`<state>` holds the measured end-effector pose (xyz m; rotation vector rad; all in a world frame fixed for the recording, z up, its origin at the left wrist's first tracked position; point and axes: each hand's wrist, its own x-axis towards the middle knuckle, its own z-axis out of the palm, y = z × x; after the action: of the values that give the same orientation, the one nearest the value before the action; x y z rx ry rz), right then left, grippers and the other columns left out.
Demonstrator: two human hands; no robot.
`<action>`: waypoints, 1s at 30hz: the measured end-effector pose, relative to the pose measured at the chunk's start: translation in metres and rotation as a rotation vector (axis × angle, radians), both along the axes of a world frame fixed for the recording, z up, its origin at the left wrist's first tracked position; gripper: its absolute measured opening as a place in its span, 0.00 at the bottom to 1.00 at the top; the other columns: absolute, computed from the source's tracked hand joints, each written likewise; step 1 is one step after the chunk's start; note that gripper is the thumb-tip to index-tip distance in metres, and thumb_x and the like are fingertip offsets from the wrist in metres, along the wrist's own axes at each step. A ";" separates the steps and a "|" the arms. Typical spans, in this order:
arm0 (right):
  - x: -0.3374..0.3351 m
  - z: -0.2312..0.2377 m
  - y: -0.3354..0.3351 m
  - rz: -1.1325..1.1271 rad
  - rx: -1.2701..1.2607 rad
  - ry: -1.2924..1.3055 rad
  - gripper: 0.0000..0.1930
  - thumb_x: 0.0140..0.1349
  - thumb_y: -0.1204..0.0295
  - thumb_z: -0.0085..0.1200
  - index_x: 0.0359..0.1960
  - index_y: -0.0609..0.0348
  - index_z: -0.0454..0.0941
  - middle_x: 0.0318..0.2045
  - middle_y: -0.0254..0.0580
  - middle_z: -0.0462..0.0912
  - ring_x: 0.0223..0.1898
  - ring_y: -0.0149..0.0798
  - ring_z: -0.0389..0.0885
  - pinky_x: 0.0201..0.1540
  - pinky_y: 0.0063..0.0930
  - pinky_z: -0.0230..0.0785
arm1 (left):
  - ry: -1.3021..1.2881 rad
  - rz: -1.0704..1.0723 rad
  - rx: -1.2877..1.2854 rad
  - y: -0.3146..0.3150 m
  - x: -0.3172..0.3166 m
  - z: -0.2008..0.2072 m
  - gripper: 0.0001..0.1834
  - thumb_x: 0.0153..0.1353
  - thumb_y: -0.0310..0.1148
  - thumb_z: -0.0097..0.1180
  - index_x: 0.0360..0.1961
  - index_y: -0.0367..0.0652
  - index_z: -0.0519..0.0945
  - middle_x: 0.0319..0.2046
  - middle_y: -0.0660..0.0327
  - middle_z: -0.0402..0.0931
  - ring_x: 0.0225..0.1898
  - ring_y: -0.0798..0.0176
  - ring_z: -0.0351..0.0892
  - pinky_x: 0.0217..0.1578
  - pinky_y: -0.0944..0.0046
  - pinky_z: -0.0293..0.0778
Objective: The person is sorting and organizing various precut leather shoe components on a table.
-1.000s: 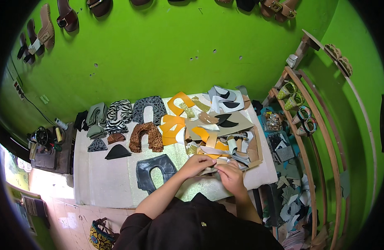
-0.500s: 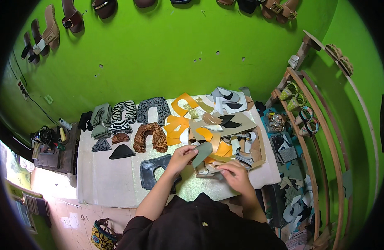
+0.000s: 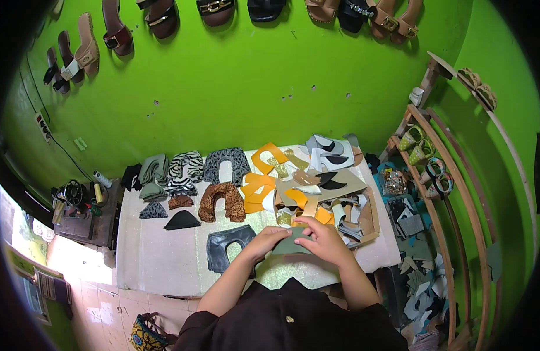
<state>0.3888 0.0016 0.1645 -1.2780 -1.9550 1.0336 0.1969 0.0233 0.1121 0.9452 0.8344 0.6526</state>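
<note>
Both hands hold a dull green cut piece (image 3: 290, 244) of sheet material in front of my chest, over the near edge of the table. My left hand (image 3: 268, 241) grips its left side, thumb on top. The fingers of my right hand (image 3: 324, 238) close on its right side. Just left of my left forearm lies a stack of black U-shaped pieces (image 3: 220, 240). Beyond my hands, a shallow cardboard box (image 3: 372, 225) holds mixed offcuts in white, orange and black. Orange cut pieces (image 3: 259, 190) lie beside it.
Piles of leopard-print (image 3: 208, 205), zebra-print (image 3: 185, 167) and grey patterned pieces (image 3: 220, 164) stand on the pale tabletop (image 3: 158, 257). A wooden rack (image 3: 445, 199) with sandals is at right, above heaped scraps (image 3: 419, 286). A sewing machine (image 3: 74, 193) stands at left.
My hands have come together. The green piece, earlier upright in my left hand, now lies flatter between both. My right hand has moved up from the box's near edge. The view has tilted up slightly.
</note>
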 end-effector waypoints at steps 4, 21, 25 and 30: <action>-0.001 -0.008 0.000 0.005 -0.005 0.060 0.25 0.50 0.71 0.62 0.53 0.51 0.70 0.23 0.32 0.78 0.19 0.21 0.66 0.21 0.18 0.58 | 0.160 -0.059 0.098 -0.007 -0.004 0.005 0.14 0.61 0.38 0.46 0.31 0.39 0.79 0.23 0.69 0.73 0.22 0.77 0.65 0.23 0.77 0.60; 0.001 -0.020 0.016 0.091 0.269 -0.094 0.20 0.51 0.72 0.59 0.48 0.54 0.72 0.29 0.36 0.76 0.28 0.29 0.74 0.29 0.25 0.65 | 0.007 -0.334 0.149 -0.013 -0.016 -0.014 0.18 0.67 0.38 0.42 0.47 0.33 0.72 0.36 0.62 0.75 0.37 0.71 0.73 0.43 0.71 0.67; 0.061 -0.063 0.052 -0.428 0.187 0.158 0.13 0.51 0.74 0.54 0.41 0.54 0.76 0.32 0.37 0.78 0.28 0.33 0.76 0.33 0.23 0.66 | 0.214 -0.259 0.277 -0.015 -0.033 -0.024 0.17 0.68 0.37 0.41 0.44 0.34 0.74 0.32 0.64 0.74 0.33 0.72 0.71 0.40 0.70 0.68; 0.119 -0.115 0.084 -0.687 0.325 -0.571 0.09 0.52 0.71 0.53 0.36 0.51 0.78 0.31 0.37 0.79 0.37 0.39 0.77 0.51 0.46 0.56 | 0.189 -0.100 0.336 -0.006 -0.046 -0.017 0.15 0.67 0.36 0.42 0.46 0.35 0.74 0.31 0.66 0.74 0.31 0.75 0.70 0.35 0.72 0.69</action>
<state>0.5077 0.0851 0.0490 -1.9764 -1.7158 0.0058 0.1510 0.0174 0.0950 1.3607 0.8518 0.6343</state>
